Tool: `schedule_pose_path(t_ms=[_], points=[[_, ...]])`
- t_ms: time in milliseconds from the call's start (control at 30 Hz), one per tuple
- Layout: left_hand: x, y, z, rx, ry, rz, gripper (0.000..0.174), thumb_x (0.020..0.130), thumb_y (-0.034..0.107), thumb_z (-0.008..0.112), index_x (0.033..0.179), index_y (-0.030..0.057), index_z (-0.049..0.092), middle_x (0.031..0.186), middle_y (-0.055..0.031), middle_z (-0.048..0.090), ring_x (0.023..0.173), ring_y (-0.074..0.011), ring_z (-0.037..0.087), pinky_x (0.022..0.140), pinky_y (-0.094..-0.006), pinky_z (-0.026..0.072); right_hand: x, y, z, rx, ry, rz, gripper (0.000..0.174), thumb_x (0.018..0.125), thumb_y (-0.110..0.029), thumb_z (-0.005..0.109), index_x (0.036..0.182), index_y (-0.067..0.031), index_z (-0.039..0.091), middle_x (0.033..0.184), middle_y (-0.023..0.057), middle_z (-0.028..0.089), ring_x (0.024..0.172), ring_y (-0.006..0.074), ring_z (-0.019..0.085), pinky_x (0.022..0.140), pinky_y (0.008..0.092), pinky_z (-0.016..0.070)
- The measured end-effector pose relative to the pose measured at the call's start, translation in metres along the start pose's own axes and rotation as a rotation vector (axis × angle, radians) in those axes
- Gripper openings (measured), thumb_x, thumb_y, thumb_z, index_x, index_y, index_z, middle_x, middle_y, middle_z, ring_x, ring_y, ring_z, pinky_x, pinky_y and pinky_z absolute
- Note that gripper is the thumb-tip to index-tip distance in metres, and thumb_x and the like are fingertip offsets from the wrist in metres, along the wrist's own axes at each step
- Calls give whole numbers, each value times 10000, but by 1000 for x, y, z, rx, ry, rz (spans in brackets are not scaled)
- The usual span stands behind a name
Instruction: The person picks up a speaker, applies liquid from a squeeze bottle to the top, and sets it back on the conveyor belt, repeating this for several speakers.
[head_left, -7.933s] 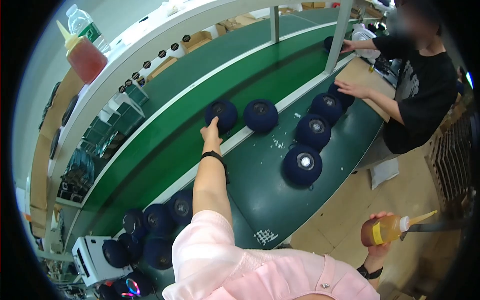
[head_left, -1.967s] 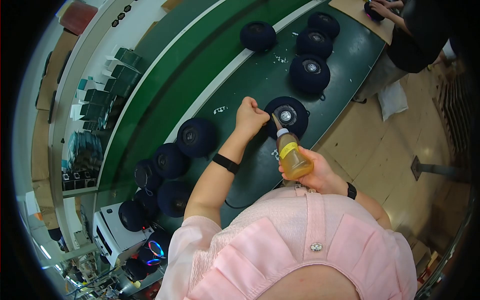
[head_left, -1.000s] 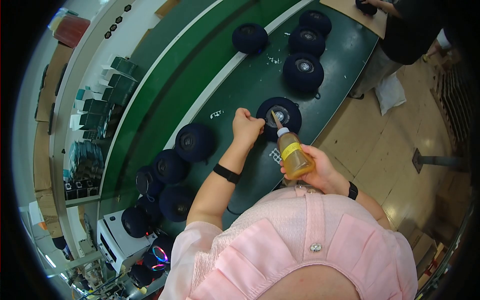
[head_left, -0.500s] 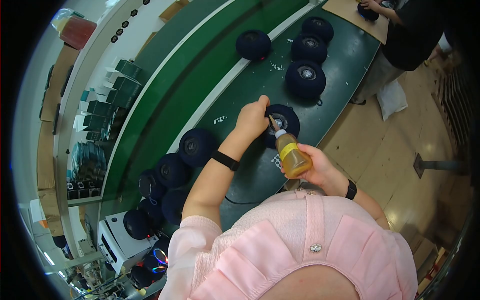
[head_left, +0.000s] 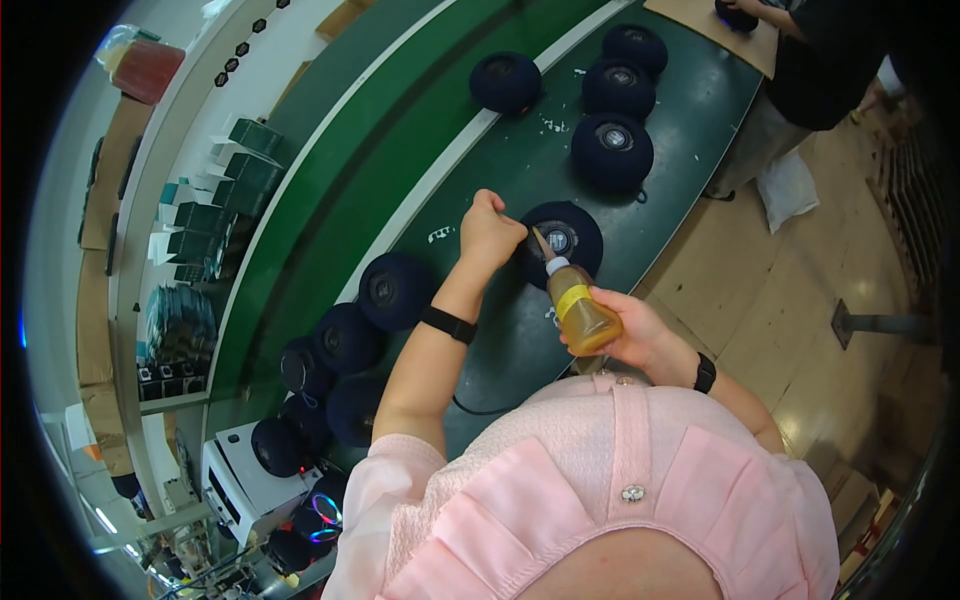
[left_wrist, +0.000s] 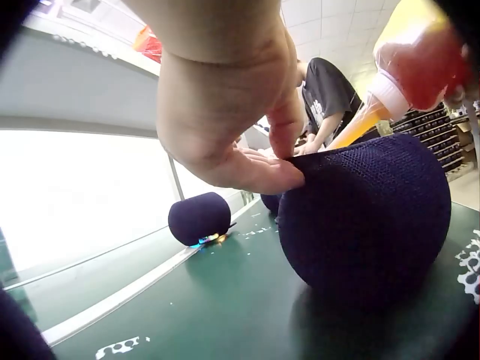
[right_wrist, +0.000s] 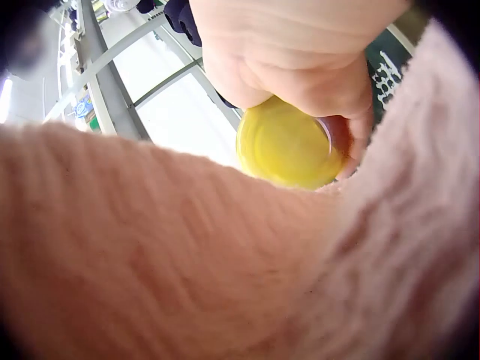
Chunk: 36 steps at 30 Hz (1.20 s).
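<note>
A round navy fabric-covered speaker (head_left: 585, 232) stands on the dark green table with its ringed end facing up. My left hand (head_left: 488, 235) pinches the fabric edge of that end between thumb and fingers, as the left wrist view shows on the speaker (left_wrist: 367, 217). In my right hand (head_left: 640, 335) is a squeeze bottle (head_left: 585, 318) of amber liquid with a yellow label, gripped round its body. Its pointed nozzle (head_left: 543, 243) tilts down toward the inner edge of the speaker's top, close to the left fingertips. The right wrist view shows the bottle's base (right_wrist: 289, 142).
Several similar speakers (head_left: 612, 152) stand toward the far end, and one (head_left: 505, 82) sits at the green conveyor's (head_left: 330, 170) edge. More speakers (head_left: 392, 290) cluster left, by a white machine (head_left: 255, 490). Another person (head_left: 830, 70) works at the far right.
Earlier my left hand reached to a speaker on the conveyor while the bottle was held off to the right. Both hands are now at the near speaker; lately the left hand shifted slightly along its rim.
</note>
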<state>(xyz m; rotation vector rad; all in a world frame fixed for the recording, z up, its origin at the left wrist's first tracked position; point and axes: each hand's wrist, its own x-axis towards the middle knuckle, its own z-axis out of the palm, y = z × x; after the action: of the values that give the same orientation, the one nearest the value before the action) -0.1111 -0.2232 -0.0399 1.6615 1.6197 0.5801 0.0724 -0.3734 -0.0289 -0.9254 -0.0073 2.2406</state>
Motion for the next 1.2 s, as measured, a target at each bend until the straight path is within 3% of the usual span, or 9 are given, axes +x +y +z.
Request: schedule_pose_path(t_ms=[133, 267, 333, 567, 633, 967, 1200], points=[[-3, -9, 11, 64, 141, 48, 317, 616, -19, 620, 829, 40, 391, 611, -78, 593, 513, -144, 568, 486, -265, 454, 7, 9, 2, 92, -12, -9, 456, 936, -335, 402, 1246, -1, 409, 1129, 178, 539, 971, 336, 575, 843, 473, 469], [-10, -7, 13, -39, 131, 25, 313, 618, -9, 622, 825, 38, 391, 609, -75, 590, 511, -147, 569, 483, -266, 452, 5, 11, 12, 106, 30, -31, 435, 940, -325, 400, 1236, -6, 419, 1117, 176, 542, 979, 341, 568, 845, 480, 465], [-14, 3, 10, -11, 122, -52, 322, 614, 25, 640, 853, 37, 425, 635, -87, 612, 594, -224, 615, 592, -319, 479, 6, 12, 15, 142, 29, -31, 430, 939, -323, 405, 1228, -6, 423, 1112, 177, 543, 979, 342, 568, 843, 482, 465], [-17, 11, 9, 59, 121, -27, 317, 621, 30, 638, 854, 41, 424, 636, -84, 615, 593, -216, 615, 587, -325, 482, 4, 14, 22, 211, 27, -34, 427, 936, -331, 414, 1210, -4, 431, 1097, 189, 544, 976, 346, 566, 840, 482, 464], [-18, 12, 8, 54, 129, -8, 330, 607, 35, 640, 845, 39, 412, 615, -64, 588, 551, -168, 581, 533, -289, 461, 6, 15, 18, 208, 7, -34, 434, 936, -336, 408, 1211, -1, 429, 1098, 190, 543, 977, 344, 566, 842, 478, 464], [-19, 7, 14, -6, 159, -86, 355, 598, 69, 658, 850, 49, 410, 636, -57, 573, 556, -165, 566, 538, -294, 462, -4, 11, 9, 34, 94, -49, 469, 930, -331, 380, 1254, 9, 387, 1103, 187, 545, 975, 325, 574, 844, 470, 467], [-27, 6, 18, 77, 179, -80, 373, 595, 119, 670, 868, 46, 428, 677, -60, 553, 621, -187, 565, 582, -306, 457, -1, 5, 9, 57, 36, -108, 467, 930, -330, 382, 1250, 9, 388, 1102, 186, 550, 956, 325, 592, 815, 453, 494]])
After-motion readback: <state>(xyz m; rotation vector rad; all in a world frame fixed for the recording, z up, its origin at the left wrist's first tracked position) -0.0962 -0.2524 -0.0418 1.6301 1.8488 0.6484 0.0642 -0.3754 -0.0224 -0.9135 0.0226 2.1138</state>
